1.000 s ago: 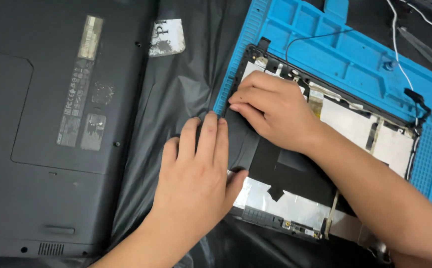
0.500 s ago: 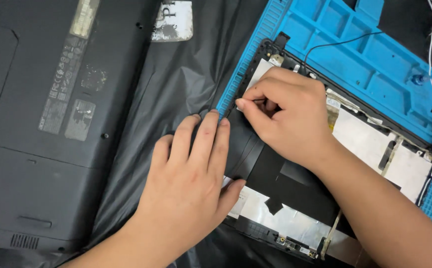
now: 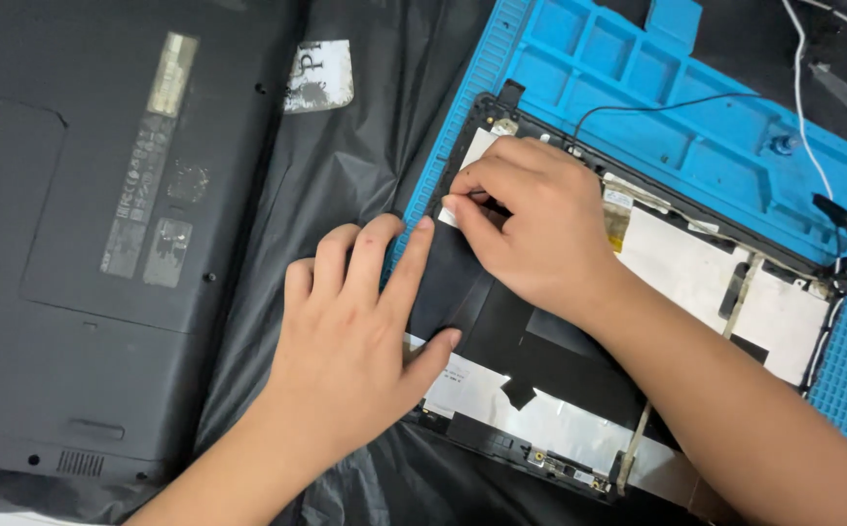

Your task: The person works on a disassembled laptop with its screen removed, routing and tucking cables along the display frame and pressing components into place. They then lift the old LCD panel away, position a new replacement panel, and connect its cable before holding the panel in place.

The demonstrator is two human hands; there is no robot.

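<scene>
black plastic sheet [image 3: 336,146] under laptop [image 3: 102,244], blue mat [image 3: 638,88].

Left hand [image 3: 355,341] flat, right hand [image 3: 531,229] seemingly pinching.

The right hand [image 3: 535,229] hides the panel's [image 3: 706,282] upper corner, and whether its fingertips pinch anything is unclear. Under the left hand [image 3: 355,341] the panel's near edge is covered. Left of it, the laptop [image 3: 83,244] is cut off by the frame.

Laptop screen panel [image 3: 696,282] lies face down across blue mat, silver-white back showing; black sheet [image 3: 501,326] covers its left middle.
</scene>
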